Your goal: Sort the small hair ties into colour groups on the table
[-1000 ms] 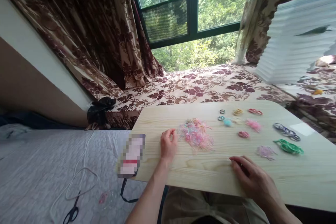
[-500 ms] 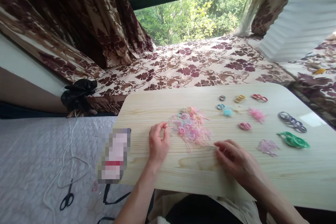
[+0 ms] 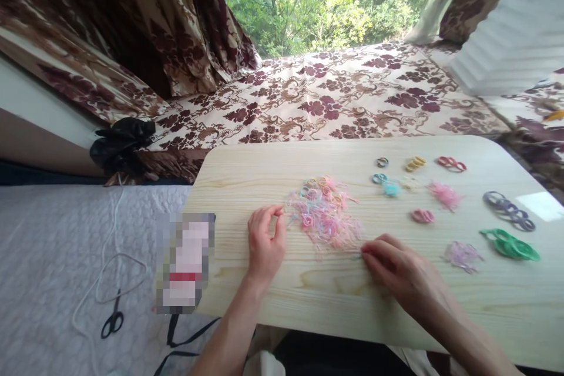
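A loose pile of small pastel elastic bands (image 3: pixel 326 217), mostly pink with some blue and yellow, lies in the middle of the table. At the pile's left edge is my left hand (image 3: pixel 267 244), its thumb and forefinger brought together; whatever is between them is too small to make out. My right hand (image 3: pixel 390 261) rests low over the table, right of the pile. Its fingertips pinch a thin, pale bluish elastic band (image 3: pixel 357 257), only partly visible at the tips.
Sorted groups spread across the right side: pink bands (image 3: pixel 445 195), turquoise bands (image 3: pixel 390 189), lilac bands (image 3: pixel 463 255), green hair ties (image 3: pixel 511 245), dark purple hair ties (image 3: pixel 509 210), red ties (image 3: pixel 451 164), yellow ties (image 3: pixel 415 164). Scissors (image 3: pixel 113 323) lie on the bed at left.
The view has tilted slightly down and shifted left. My right hand has drawn the thin band in closer to its fingertips; my left hand stays at the pile's edge.
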The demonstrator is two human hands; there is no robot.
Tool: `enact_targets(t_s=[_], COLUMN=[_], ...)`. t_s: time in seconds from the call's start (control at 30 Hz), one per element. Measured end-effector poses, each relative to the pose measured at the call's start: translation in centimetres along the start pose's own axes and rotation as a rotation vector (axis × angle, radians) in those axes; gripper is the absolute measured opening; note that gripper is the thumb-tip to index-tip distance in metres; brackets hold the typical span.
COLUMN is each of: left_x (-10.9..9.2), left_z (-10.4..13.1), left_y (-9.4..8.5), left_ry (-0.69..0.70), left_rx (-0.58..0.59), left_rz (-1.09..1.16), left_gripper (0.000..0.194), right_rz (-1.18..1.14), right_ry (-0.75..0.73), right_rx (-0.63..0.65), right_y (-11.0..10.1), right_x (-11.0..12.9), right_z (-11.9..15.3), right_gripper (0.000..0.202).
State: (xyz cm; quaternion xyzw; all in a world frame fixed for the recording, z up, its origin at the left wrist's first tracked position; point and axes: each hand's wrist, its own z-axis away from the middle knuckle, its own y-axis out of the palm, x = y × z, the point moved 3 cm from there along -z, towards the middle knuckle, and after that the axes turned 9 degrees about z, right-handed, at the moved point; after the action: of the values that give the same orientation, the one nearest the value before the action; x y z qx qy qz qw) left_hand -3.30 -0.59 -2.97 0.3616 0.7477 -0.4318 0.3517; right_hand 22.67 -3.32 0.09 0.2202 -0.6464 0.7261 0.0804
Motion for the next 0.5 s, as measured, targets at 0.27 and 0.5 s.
enact_targets(t_s=[0.27, 0.5], left_x=[-0.1, -0.1], left_z=[0.0, 0.0], left_y=[-0.1, 0.0], left_ry=[-0.002, 0.008], left_rx=[-0.006, -0.005], left_rz=[0.0, -0.003], left_gripper=[0.014, 0.015], right_rz=[-0.117, -0.146], right_ry=[-0.018, -0.016], right_rx=[-0.022, -0.071], right_y=[0.1, -1.4], right_x=[-0.7, -0.2], right_z=[0.3, 0.1], right_gripper=[0.027, 0.029])
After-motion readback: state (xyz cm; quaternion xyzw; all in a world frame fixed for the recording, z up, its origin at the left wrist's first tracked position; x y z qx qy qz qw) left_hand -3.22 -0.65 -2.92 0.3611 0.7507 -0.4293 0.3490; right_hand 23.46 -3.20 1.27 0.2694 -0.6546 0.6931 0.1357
